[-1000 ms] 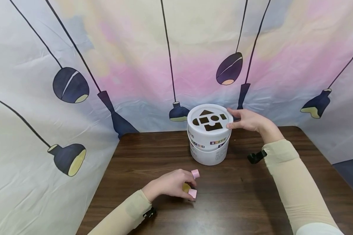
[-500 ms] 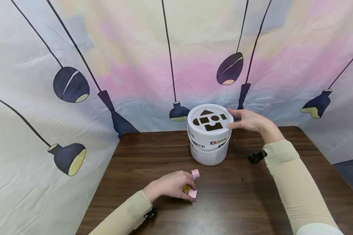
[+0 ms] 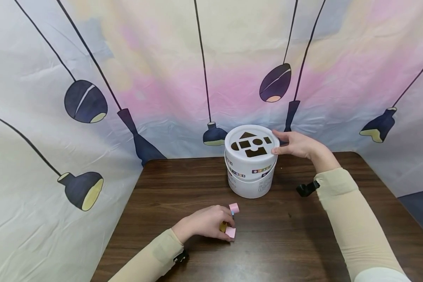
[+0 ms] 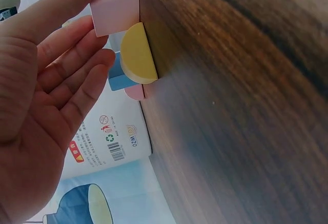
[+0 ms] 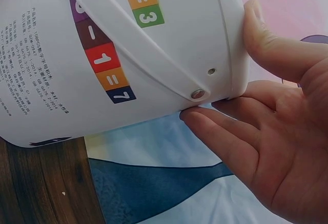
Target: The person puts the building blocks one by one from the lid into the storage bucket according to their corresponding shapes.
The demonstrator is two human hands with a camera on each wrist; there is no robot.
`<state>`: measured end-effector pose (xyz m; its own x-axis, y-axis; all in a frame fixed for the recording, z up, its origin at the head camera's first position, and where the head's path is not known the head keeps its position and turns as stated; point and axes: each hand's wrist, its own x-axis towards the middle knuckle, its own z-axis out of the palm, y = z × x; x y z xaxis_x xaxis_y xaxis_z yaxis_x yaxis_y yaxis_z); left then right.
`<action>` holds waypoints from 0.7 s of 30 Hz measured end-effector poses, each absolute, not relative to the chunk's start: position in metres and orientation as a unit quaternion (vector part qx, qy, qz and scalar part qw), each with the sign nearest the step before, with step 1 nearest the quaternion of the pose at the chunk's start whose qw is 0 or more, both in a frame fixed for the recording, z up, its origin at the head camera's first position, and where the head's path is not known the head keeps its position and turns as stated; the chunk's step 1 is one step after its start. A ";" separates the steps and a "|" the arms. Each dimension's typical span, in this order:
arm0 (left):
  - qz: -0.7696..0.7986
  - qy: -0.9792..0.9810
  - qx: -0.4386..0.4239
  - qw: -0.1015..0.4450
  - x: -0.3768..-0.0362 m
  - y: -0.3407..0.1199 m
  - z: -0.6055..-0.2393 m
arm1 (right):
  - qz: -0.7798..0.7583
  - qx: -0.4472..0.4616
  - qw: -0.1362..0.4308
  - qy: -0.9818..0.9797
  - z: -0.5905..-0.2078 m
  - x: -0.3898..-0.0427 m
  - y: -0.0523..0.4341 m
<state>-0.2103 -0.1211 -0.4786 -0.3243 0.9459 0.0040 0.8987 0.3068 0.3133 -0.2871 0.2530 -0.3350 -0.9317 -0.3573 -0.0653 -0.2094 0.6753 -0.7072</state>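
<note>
A white bucket (image 3: 251,172) with shape cut-outs in its lid (image 3: 251,143) stands at the back of the table. My right hand (image 3: 277,143) grips the lid's rim, thumb on the side wall and fingers behind; the right wrist view shows the bucket (image 5: 102,55) in this hand (image 5: 241,96). My left hand (image 3: 225,221) lies over a small cluster of blocks near the front. Its fingers are nearly straight. In the left wrist view this hand (image 4: 97,24) touches a pink block (image 4: 115,3), and its fingertips reach a yellow half-round block (image 4: 138,55) and a blue block (image 4: 119,78). Another pink block (image 3: 234,207) lies just beyond.
The dark wooden table (image 3: 303,235) is walled by a printed cloth backdrop (image 3: 162,78) on the left, back and right. Its left edge (image 3: 120,223) runs close to my left forearm. A black clip (image 3: 306,189) sits at my right wrist.
My left fingers have shifted slightly over the blocks. The right hand and the bucket have stayed put.
</note>
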 end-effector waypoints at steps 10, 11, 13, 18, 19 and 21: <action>0.119 0.803 0.577 0.088 -0.210 -0.119 -0.480 | -0.365 -0.153 0.097 0.913 -0.337 -0.287 0.254; 0.120 0.804 0.576 0.091 -0.210 -0.119 -0.480 | -0.365 -0.153 0.096 0.913 -0.337 -0.287 0.254; 0.121 0.804 0.575 0.094 -0.210 -0.119 -0.481 | -0.364 -0.152 0.096 0.914 -0.337 -0.287 0.253; 0.129 0.796 0.584 0.093 -0.210 -0.120 -0.481 | -0.364 -0.151 0.096 0.914 -0.337 -0.287 0.253; 0.132 0.794 0.586 0.093 -0.210 -0.120 -0.480 | -0.364 -0.151 0.096 0.914 -0.338 -0.287 0.254; 0.139 0.791 0.589 0.090 -0.211 -0.120 -0.479 | -0.363 -0.151 0.095 0.914 -0.338 -0.287 0.254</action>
<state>-0.2107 -0.1204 -0.4793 -0.2904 0.9567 0.0209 0.9066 0.2681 0.3260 -0.2872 0.2541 -0.3379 -0.9363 -0.3452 -0.0638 -0.2074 0.6906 -0.6928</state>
